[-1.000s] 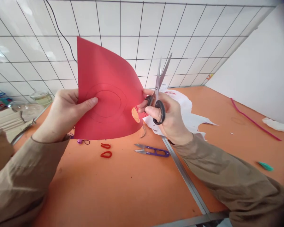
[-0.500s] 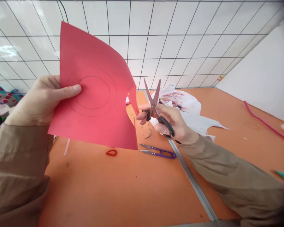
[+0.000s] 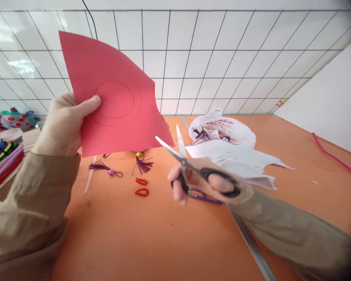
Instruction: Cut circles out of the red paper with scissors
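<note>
My left hand (image 3: pixel 67 121) pinches the left edge of a red sheet (image 3: pixel 119 117), thumb on its front. Two drawn circles, one inside the other, show on the sheet, and its right edge is cut in a ragged curve. My right hand (image 3: pixel 207 181) has its fingers through the black handles of scissors (image 3: pixel 183 160). Their blades are apart and point up and to the left, just below the sheet's lower right corner. Purple thread snips (image 3: pixel 206 196) lie on the table, partly hidden behind my right hand.
On the orange table (image 3: pixel 128 238) lie two red loops (image 3: pixel 142 192), a purple tassel with a pink bell (image 3: pixel 111 172), another with a yellow bell (image 3: pixel 144 166), white cloth (image 3: pixel 236 156) and a metal strip (image 3: pixel 251 242). Colourful strips (image 3: pixel 6 168) sit left; a tiled wall rises behind.
The scissors have come down and turned leftward in my right hand. My left hand has tilted the red sheet, uncovering the tassels and a second red loop. The red flap at its right edge no longer shows.
</note>
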The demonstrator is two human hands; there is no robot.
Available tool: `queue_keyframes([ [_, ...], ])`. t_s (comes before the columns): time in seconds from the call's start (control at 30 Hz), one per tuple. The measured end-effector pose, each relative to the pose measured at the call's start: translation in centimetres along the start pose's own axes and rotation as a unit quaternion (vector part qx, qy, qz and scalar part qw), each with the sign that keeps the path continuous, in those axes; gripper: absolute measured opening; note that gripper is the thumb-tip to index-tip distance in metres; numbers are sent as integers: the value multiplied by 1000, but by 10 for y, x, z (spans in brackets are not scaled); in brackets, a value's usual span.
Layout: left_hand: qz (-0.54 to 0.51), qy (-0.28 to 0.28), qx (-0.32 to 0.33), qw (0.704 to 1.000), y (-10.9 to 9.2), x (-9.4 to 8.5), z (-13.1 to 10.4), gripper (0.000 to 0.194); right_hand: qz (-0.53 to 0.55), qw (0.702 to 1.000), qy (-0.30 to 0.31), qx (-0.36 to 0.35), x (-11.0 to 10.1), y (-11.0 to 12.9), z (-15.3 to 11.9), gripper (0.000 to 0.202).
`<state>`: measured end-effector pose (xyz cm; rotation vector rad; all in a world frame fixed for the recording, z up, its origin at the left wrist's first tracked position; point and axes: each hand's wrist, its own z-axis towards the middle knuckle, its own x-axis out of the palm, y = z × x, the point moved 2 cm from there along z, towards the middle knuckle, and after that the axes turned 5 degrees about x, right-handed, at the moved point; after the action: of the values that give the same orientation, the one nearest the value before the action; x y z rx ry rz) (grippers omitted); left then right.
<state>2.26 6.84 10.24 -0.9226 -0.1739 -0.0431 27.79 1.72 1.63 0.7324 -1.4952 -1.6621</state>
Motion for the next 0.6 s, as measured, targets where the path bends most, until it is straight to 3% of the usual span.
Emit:
queue_keyframes([
  [0.13, -55, -19, 9, 998, 15, 7, -1, 13, 0, 999, 1, 40, 38, -15, 5, 42],
  [0.2, -86, -29, 3, 996, 21, 14, -7, 13, -12, 997, -49, 51, 46, -19, 6, 33],
  [0.3, -105, -16, -35, 994, 31, 26, -21, 10, -3, 992, -128, 24, 44, -27, 6, 34],
  [0.4, -99, -19, -90, 991, 39, 32, -36, 12, -28, 974, -218, -48, 35, -37, 5, 30],
  [0.6, -117, -40, -112, 986, 45, 36, -55, 16, -46, 959, -269, -73, 27, -50, 7, 31],
])
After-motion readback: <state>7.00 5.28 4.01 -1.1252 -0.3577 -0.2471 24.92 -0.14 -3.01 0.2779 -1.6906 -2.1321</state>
